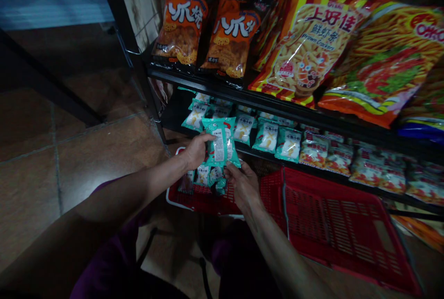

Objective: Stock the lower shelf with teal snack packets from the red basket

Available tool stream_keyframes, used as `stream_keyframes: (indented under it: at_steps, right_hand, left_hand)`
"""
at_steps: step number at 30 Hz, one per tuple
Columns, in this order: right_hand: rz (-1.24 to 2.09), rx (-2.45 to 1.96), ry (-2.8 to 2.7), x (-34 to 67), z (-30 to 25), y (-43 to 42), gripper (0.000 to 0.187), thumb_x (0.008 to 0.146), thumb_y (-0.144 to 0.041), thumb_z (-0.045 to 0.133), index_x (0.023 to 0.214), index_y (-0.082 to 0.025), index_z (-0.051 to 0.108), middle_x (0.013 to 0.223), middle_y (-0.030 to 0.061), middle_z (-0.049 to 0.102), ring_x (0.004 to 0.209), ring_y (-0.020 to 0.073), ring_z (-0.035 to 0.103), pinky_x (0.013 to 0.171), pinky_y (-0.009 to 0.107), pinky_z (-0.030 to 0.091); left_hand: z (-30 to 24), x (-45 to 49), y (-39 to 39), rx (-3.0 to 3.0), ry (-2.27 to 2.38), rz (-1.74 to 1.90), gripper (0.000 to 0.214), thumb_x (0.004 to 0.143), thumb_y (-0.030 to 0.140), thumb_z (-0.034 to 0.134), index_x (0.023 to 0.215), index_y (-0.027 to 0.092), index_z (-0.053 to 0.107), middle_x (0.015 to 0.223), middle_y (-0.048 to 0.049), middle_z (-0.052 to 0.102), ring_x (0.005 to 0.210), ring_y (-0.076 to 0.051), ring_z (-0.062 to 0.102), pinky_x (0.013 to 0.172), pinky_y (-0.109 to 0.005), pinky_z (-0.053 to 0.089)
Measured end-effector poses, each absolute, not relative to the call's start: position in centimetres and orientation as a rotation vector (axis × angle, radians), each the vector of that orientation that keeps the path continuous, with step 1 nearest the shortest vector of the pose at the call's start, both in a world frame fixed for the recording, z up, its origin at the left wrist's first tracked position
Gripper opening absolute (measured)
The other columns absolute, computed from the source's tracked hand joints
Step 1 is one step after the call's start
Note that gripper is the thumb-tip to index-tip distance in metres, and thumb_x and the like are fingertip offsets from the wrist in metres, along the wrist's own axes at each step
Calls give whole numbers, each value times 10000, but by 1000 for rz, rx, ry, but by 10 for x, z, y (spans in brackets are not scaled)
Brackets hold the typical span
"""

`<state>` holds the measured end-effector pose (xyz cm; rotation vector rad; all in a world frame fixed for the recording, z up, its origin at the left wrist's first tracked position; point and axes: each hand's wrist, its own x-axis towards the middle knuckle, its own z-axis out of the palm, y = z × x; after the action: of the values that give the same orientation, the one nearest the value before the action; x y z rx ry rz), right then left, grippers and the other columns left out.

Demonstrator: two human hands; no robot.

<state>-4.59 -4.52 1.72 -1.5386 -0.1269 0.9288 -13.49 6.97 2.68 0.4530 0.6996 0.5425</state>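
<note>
A small teal snack packet (221,143) is held up in front of the lower shelf, its back label facing me. My left hand (194,152) grips its left edge with curled fingers. My right hand (242,182) holds its lower right corner from below. Under the packet, a red basket (203,197) holds several more teal packets (208,176). More of the same teal packets (267,134) lie in a row on the lower black shelf (294,160) behind.
The upper shelf (263,100) carries orange snack bags (182,21) and large prawn-cracker bags (308,44). Red-and-white packets (347,158) line the lower shelf to the right. A second, larger red basket (340,225) sits at right. Brown tiled floor (69,151) spreads left.
</note>
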Motion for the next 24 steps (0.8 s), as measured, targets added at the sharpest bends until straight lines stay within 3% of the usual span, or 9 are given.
stream_keyframes:
  at_steps: [4,10,24]
  right_hand:
    - [918,-1518,-124,-43,15,-46,376,473,-320,824,757,-178,623,624,-44,617,502,56,510,487,179,429]
    - [921,-1513,-157,-39,15,-47,356,503,-321,812,757,-177,608,576,-57,592,488,58,506,488,180,416]
    - [856,-1609,-273,-38,10,-47,355,580,-381,770,820,-181,600,591,-50,591,503,71,499,510,207,408]
  left_hand:
    - [27,-135,66,509,684,531,277,593,147,618,867,185,602,752,-4,662,732,-179,614,688,-304,486]
    - [28,-134,63,558,681,494,215,584,127,636,785,171,576,699,6,621,633,-138,560,639,-272,456]
    - [24,-133,63,471,675,494,272,581,70,622,838,151,579,687,-3,648,602,-145,595,639,-290,506]
